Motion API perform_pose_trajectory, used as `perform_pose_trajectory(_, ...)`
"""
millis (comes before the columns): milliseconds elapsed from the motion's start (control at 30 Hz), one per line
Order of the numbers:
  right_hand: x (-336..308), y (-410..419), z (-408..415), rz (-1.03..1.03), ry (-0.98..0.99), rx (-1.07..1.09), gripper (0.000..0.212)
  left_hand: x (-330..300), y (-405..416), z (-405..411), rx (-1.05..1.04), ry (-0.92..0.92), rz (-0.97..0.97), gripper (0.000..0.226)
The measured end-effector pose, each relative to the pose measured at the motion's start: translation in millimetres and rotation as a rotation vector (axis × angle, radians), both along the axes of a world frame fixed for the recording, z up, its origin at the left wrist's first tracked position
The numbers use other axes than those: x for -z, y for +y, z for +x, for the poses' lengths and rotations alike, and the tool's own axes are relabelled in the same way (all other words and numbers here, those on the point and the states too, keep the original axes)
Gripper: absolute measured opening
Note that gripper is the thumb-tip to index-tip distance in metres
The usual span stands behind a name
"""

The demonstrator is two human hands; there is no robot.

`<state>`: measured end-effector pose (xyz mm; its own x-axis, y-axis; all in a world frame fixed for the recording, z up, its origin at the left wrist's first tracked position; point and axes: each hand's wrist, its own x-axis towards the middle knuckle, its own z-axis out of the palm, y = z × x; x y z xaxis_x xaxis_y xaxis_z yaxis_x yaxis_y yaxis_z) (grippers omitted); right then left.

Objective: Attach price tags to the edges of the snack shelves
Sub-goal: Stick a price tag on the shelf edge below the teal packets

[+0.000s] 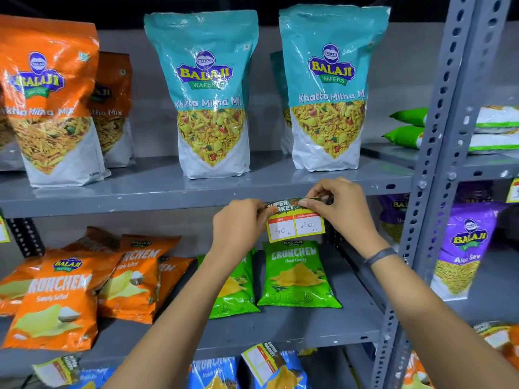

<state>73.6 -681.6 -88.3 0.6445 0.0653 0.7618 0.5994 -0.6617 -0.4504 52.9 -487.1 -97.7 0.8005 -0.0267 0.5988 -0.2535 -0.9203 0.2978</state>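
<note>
both left hand (238,220) and right hand (341,207) pinch price tag (295,221) against shelf edge (140,203)

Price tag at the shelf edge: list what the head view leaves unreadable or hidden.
- Price tag: the banner's middle is covered by the right hand and left hand; how it is fastened cannot be seen.
- Lower tags: blurred, unreadable.
- Orange bag: name cut off by the left edge.
</note>
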Motion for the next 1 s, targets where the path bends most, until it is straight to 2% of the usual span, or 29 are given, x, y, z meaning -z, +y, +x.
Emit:
perform_pose_trajectory(133, -2, 0, 2, 0.097, 0.028, -0.060, 0.014, -6, 0, -3, -0.009, -0.039, 0.007, 0.039)
perform_pose_trajectory(400, -5, 4, 8, 0.276, -0.018, -0.024, 0.018, -27, -12, -1, -0.119, -0.098, 0.086, 0.037)
perform_pose_trajectory(600, -3, 7, 10, 0.272, -0.047, 0.003, 0.016, -35, -30, 0, -0.230, -0.155, 0.097, 0.064)
perform_pose_trajectory(833, 3, 11, 7, 0.250, -0.109, 0.046, 0.018, -36, -37, 6, -0.304, -0.205, 0.106, 0.063)
perform_pose_trajectory(1000, 26, 14, -3, 0.415, -0.128, 0.044, 0.028, -14, -35, -3, -0.326, -0.207, 0.043, 0.066)
